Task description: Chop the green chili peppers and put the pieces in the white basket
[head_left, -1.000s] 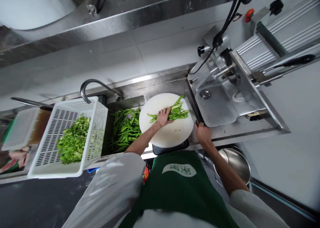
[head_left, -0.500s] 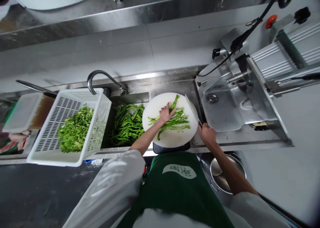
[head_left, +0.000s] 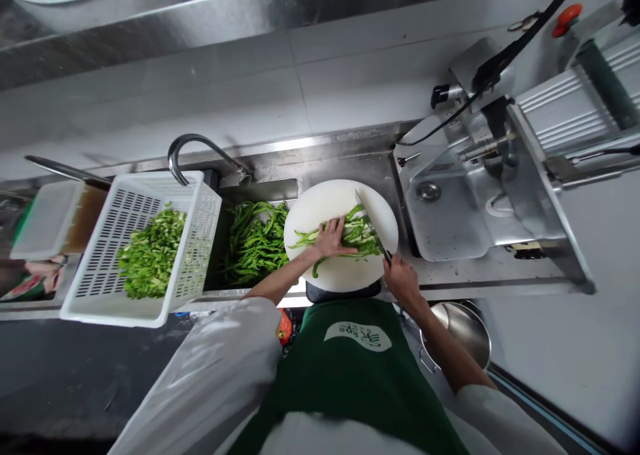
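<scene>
A round white cutting board carries a bunch of long green peppers, laid roughly side by side. My left hand lies on the peppers with its fingers spread and the thumb pointing right, pressing them against the board. At the board's right side, my right hand is closed round the handle of a kitchen knife. The blade stretches up and left across the right part of the pepper bunch, where cut pieces show. Whether its edge touches the board cannot be made out.
Left of the board, a sink holds many whole green peppers below a curved faucet. A white basket of chopped green pepper stands farther left. On the right sits a metal slicing machine, with a pot below the counter.
The knife has moved left from the board's right edge onto the peppers. My left hand has slid slightly down, and the peppers are gathered closer together.
</scene>
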Motion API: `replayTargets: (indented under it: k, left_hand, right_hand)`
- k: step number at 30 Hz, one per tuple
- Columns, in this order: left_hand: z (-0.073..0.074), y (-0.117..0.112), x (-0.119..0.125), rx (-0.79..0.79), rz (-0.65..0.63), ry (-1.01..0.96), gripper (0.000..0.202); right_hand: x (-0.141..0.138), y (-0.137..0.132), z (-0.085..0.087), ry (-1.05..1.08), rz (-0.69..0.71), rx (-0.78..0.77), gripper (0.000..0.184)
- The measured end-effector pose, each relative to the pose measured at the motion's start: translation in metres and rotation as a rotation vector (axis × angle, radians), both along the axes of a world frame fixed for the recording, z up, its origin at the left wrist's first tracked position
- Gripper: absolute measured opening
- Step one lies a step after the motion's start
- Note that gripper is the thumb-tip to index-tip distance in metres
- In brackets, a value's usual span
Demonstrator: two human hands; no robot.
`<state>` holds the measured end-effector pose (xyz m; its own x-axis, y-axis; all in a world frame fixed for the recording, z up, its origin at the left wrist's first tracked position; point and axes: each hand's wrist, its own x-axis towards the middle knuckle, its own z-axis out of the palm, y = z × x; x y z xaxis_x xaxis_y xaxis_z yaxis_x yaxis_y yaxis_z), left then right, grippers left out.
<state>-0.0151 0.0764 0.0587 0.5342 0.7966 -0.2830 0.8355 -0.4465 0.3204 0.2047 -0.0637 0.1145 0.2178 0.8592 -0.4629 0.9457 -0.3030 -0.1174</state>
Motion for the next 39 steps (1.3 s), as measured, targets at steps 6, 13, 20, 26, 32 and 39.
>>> replayTargets:
  k: [6, 13, 20, 26, 32, 39]
  left_hand:
    - [-0.013, -0.052, 0.009, 0.190, 0.066, 0.132, 0.103]
    - [-0.020, -0.041, 0.016, 0.225, 0.122, 0.119, 0.085]
    - [-0.024, -0.042, 0.019, 0.210, 0.084, 0.105, 0.080]
    - [-0.021, -0.038, 0.015, 0.207, 0.027, 0.107, 0.083]
    - [-0.018, -0.051, 0.010, 0.263, 0.168, 0.057, 0.086]
    - [-0.030, -0.057, 0.014, 0.229, 0.226, 0.039, 0.075]
  right_hand:
    - [-0.003, 0.020, 0.004, 0.048, 0.032, -0.064, 0.033]
    - [0.004, -0.007, 0.039, -0.034, 0.041, -0.066, 0.041]
    - [-0.006, -0.010, 0.032, -0.032, 0.105, -0.151, 0.039]
    - [-0.024, 0.050, 0.012, 0.000, 0.125, -0.085, 0.036]
    - [-0.010, 0.036, 0.033, -0.035, 0.108, -0.054, 0.037]
    - [-0.016, -0.012, 0.051, -0.025, 0.089, -0.143, 0.038]
